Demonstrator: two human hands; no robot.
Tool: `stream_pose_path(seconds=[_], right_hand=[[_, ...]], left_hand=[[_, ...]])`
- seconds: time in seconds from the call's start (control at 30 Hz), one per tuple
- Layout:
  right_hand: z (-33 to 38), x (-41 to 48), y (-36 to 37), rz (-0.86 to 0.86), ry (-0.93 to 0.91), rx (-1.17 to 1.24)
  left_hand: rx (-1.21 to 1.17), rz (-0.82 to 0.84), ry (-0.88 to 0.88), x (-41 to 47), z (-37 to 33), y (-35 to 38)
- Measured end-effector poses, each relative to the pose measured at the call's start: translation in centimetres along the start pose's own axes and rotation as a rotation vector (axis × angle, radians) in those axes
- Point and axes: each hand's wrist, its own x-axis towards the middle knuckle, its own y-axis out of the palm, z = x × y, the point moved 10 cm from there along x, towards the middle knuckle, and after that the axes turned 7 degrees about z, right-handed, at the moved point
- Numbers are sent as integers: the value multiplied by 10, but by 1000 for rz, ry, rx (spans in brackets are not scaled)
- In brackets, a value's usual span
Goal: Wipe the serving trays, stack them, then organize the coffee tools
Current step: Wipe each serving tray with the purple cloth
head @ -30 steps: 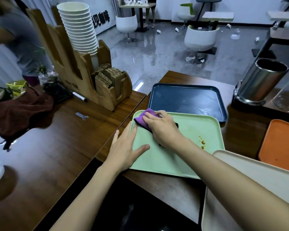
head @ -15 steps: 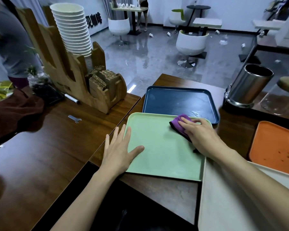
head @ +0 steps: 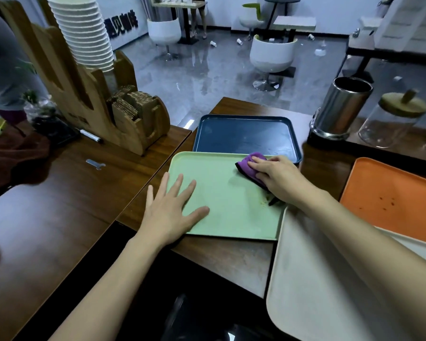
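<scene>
While the left hand (head: 169,210) lies flat, fingers spread, on the pale green rectangular plastic tray (head: 221,217), the right hand (head: 278,179) presses a folded purple cloth (head: 250,163) onto its far right area. The tray rests on the dark wooden desk (head: 84,193). Wall lettering is unreadable.

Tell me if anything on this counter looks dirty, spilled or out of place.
Yes. The orange tray carries dark specks, and yellowish crumbs sit on the green tray beside the right hand pressing the purple cloth. Paper cups lie scattered on the floor beyond.
</scene>
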Motion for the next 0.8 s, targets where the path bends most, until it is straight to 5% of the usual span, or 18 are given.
stream_pose_path(seconds=[0.37,0.57,0.8], right_hand=[[25,-1,4,62,-187,-25],[17,12,6,26,-207,34],[14,31,-2,37,-202,7]], left_hand=[[128,63,-187,-1,17,-7],[102,134,111,2,-56,4],[80,173,23,20,-44,21]])
